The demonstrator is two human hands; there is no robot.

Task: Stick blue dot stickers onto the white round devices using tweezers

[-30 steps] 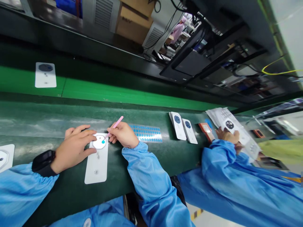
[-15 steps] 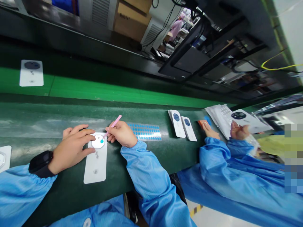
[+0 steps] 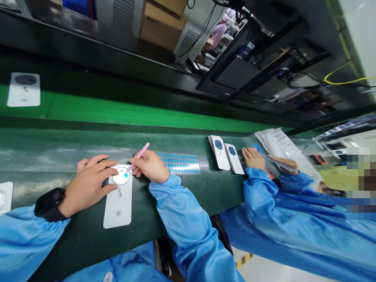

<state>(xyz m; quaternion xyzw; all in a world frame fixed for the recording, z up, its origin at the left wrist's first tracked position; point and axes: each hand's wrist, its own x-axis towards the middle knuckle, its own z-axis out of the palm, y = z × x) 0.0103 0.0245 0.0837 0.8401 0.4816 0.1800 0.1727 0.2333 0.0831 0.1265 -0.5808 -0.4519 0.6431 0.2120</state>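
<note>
A white phone back cover point(image 3: 118, 209) lies on the dark green bench, its octagonal camera area point(image 3: 119, 178) toward the far end. Several fingers of my left hand point(image 3: 89, 184) rest spread over the cover's left edge and camera area. Between the fingertips of my right hand point(image 3: 151, 166) is a pair of slim pink tweezers point(image 3: 143, 150), slanting down to the camera area. A small bright blue round sticker point(image 3: 126, 175) sits there at the tweezers' tip. Beside my right hand lies a clear sheet of blue round stickers point(image 3: 183, 163), partly covered by that hand.
Another white cover point(image 3: 23, 90) is on the green belt point(image 3: 88, 113) at far left; one more point(image 3: 6, 197) lies at the left edge. Two piles of covers point(image 3: 221, 154) stand right of the stickers. A co-worker's hands point(image 3: 254, 158) are beyond, near plastic bags point(image 3: 282, 145).
The cover on the belt has moved left. The co-worker's hands have shifted, and the cover near them is now tilted nearly edge-on. My own hands have hardly moved.
</note>
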